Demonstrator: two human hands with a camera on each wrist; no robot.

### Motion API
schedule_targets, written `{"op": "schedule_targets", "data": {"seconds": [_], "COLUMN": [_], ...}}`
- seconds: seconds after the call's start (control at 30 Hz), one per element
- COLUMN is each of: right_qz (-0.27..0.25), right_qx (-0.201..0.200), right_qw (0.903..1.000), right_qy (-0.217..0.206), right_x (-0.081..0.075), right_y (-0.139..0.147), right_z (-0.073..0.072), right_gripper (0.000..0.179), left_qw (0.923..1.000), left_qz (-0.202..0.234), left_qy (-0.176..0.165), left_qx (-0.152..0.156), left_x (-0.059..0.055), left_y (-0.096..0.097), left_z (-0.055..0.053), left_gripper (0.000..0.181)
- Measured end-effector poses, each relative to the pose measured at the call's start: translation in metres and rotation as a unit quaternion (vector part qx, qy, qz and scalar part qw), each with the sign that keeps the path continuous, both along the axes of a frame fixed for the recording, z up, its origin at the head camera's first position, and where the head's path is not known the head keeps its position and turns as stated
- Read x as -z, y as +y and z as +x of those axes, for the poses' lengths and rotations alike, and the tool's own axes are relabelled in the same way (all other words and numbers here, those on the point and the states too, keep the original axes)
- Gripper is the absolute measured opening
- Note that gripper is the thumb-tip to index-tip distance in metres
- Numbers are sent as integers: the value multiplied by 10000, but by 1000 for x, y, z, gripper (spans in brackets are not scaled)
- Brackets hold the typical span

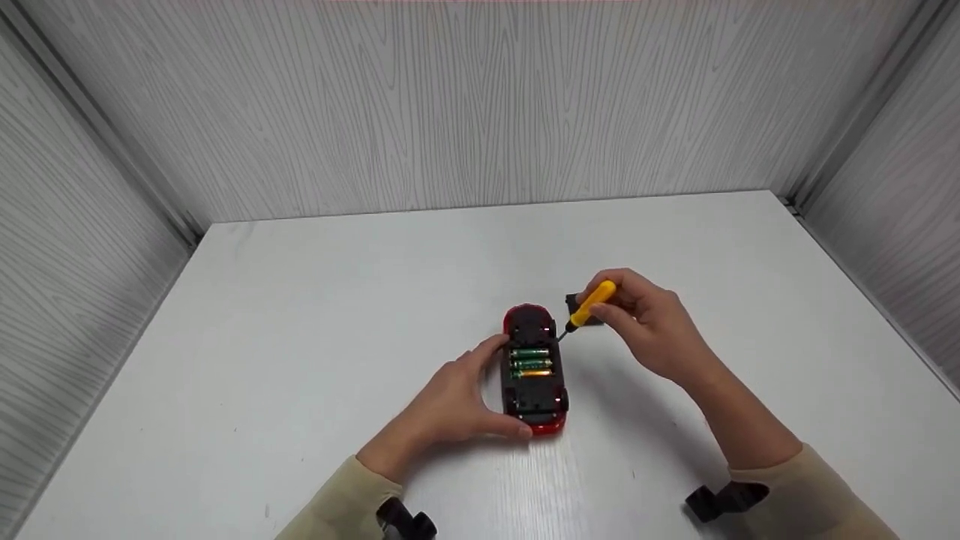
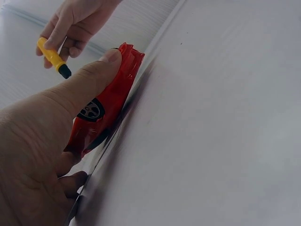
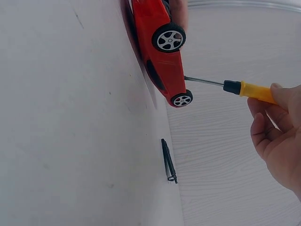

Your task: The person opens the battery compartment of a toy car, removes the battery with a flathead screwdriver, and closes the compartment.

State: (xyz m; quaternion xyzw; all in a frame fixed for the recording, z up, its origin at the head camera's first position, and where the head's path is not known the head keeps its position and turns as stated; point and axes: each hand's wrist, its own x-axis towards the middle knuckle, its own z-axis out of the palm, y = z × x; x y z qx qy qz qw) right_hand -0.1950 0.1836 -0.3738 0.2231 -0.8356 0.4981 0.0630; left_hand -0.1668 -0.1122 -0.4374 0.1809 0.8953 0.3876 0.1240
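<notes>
A red toy car (image 1: 535, 397) lies upside down on the table, its black underside up. In its open battery compartment are three batteries (image 1: 531, 364), green with some orange. My left hand (image 1: 457, 401) grips the car from the left, thumb at the near end and fingers along the side toward the far end. My right hand (image 1: 652, 322) pinches the yellow handle of a screwdriver (image 1: 596, 300). Its metal shaft slants down to the car's right edge beside the compartment, as the right wrist view also shows. The batteries are hidden in both wrist views.
A small black flat piece (image 1: 572, 302), perhaps the battery cover, lies on the white table (image 1: 337, 315) to the right of the car's far end, partly behind the screwdriver. Grey wood-grain panels (image 1: 450, 112) enclose the table at the back and both sides.
</notes>
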Motion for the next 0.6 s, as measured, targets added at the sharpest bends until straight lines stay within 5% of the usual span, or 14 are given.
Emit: {"op": "schedule_targets", "data": {"seconds": [0.6], "right_qz": [-321], "right_qx": [-182], "right_qw": [9992], "right_qy": [-137], "right_x": [3], "right_y": [1], "right_z": [0], "right_gripper": [20], "left_qw": [9999], "left_qz": [-111], "left_qy": [2], "left_qx": [7], "left_x": [-1], "left_y": [3], "left_z": [2], "left_gripper": [130]}}
